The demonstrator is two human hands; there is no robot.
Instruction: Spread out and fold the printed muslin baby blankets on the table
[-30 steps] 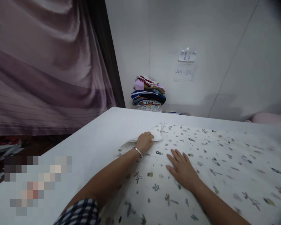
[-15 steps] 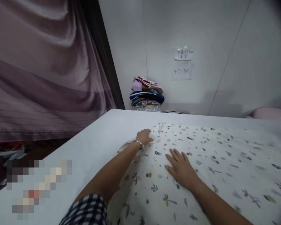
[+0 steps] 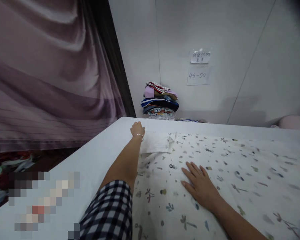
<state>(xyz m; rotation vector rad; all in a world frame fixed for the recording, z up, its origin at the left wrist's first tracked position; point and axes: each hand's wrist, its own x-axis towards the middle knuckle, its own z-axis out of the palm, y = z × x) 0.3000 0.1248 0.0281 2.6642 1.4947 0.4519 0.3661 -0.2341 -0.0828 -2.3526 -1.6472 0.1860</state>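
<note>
A large white cloth (image 3: 180, 196) printed with small palms, leaves and other motifs lies spread over the white table (image 3: 90, 160). At its far left, a plain white flap (image 3: 155, 142) is turned over and reaches to my left wrist. My left hand (image 3: 137, 129), wearing a bracelet, is closed at the end of that flap; the fingertips are hidden behind the knuckles. My right hand (image 3: 200, 186) lies flat on the printed side with its fingers spread.
Against the wall stands a pile of folded fabrics (image 3: 160, 100). Two paper notes (image 3: 198, 75) are stuck to the wall. A mauve curtain (image 3: 52, 76) hangs on the left. A pink rounded object (image 3: 295, 122) is behind the table at right. A blurred patch (image 3: 45, 203) covers the left tabletop.
My left hand has moved left and away from me, and the bunched far corner is now drawn out into a flatter flap. My right hand stays flat in its place on the cloth.
</note>
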